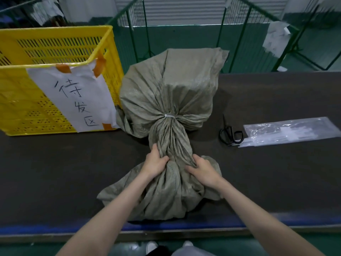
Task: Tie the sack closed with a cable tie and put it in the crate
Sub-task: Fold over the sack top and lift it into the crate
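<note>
I see the sack [166, 93] lying on the table [267, 108] beside the crate [55, 50], tie [169, 116] already cinched, my left hand [156, 161] and right hand [200, 169] both gripping its bunched neck — hauling by that loose cloth could slip the grip or snag the rim.

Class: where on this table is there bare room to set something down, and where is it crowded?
Bare table lies in front of the crate, left of the sack, and near the edge below the scissors and plastic packet. The middle is crowded.
</note>
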Demonstrator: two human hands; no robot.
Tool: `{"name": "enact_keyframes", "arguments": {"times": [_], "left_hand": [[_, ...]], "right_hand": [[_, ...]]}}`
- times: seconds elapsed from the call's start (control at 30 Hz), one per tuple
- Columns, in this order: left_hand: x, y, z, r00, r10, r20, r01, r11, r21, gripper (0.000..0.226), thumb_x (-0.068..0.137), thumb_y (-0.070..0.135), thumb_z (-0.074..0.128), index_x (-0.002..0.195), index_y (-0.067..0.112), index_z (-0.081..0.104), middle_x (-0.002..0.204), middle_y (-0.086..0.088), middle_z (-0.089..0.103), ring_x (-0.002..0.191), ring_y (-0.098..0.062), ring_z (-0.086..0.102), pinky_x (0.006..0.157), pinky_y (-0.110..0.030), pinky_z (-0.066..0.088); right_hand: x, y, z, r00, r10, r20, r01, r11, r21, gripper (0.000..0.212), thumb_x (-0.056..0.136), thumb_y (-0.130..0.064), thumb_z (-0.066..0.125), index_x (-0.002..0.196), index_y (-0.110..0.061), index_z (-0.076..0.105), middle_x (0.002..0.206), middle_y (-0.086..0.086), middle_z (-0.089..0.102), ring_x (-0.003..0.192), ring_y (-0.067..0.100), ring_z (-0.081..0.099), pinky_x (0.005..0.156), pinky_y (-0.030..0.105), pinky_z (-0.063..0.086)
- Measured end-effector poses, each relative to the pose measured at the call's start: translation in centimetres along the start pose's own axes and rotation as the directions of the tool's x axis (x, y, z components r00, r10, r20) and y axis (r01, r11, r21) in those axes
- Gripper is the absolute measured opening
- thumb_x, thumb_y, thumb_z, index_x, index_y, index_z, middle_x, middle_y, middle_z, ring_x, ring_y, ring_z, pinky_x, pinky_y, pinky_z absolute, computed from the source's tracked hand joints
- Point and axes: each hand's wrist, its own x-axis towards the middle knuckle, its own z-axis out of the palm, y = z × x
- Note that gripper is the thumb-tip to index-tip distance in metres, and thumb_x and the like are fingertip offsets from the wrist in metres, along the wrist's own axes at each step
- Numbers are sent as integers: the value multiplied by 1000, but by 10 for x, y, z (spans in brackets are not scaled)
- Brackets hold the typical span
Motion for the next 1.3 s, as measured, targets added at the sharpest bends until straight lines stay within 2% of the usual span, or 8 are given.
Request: {"name": "enact_keyframes", "arguments": {"times": [0.17,0.3,0.43,0.53,0.63,0.83,1.03,1.3], "left_hand": [[6,-3,-46,962,269,41,-262,876,405,50,89,17,52,136,21,36,121,-13,58,111,-34,55,90,-39,47],[16,7,-87,889,457,41,-315,542,779,50,89,21,50,137,24,36,119,-11,54,113,-34,49,85,-40,41],[32,15,-112,700,706,104,-298,156,942,55,69,21,68,121,26,54,96,-10,60,91,-33,55,77,-40,32],[42,17,-126,535,831,152,-265,-6,964,42,74,18,52,115,24,58,92,-13,61,83,-33,58,85,-45,35],[43,6,-125,566,815,121,-287,57,956,45,75,20,47,120,24,53,96,-13,61,85,-33,59,88,-47,40],[32,-35,-95,763,632,-131,-232,458,858,74,73,56,58,134,21,35,122,-14,54,117,-37,51,94,-50,42],[19,-68,-72,923,322,-212,-59,660,749,126,56,89,45,144,34,-26,156,-11,-22,143,-43,-13,106,-68,12],[27,-84,-78,894,21,-448,221,848,481,134,62,58,75,144,28,-26,158,-14,5,139,-36,24,106,-50,29]], "right_hand": [[4,-27,-4,977,-76,-198,106,984,144,52,91,-41,55,134,-20,35,109,-2,57,96,16,59,85,30,48],[32,-57,-13,855,-360,-372,280,926,-252,45,91,-16,55,134,-11,39,121,7,50,112,23,48,99,36,42],[70,-85,-20,767,-603,-219,249,594,-765,71,73,-9,65,138,-10,35,132,15,45,118,37,43,98,48,43],[89,-97,-17,874,-484,52,243,341,-908,101,68,-21,75,148,-15,15,149,13,30,135,40,28,109,51,30],[100,-99,-7,909,-409,76,198,265,-944,101,61,-32,81,144,-14,25,142,12,41,131,41,36,104,53,34],[113,-109,10,840,-540,-49,141,304,-942,49,68,-19,72,113,-18,53,109,8,59,104,42,53,78,48,47],[123,-119,5,871,-487,-57,188,439,-879,40,80,-16,61,118,-15,51,117,8,54,107,41,42,81,49,44],[131,-116,-3,889,-458,21,259,464,-847,40,83,-26,61,119,-17,47,115,3,50,107,38,39,66,39,43]]}}
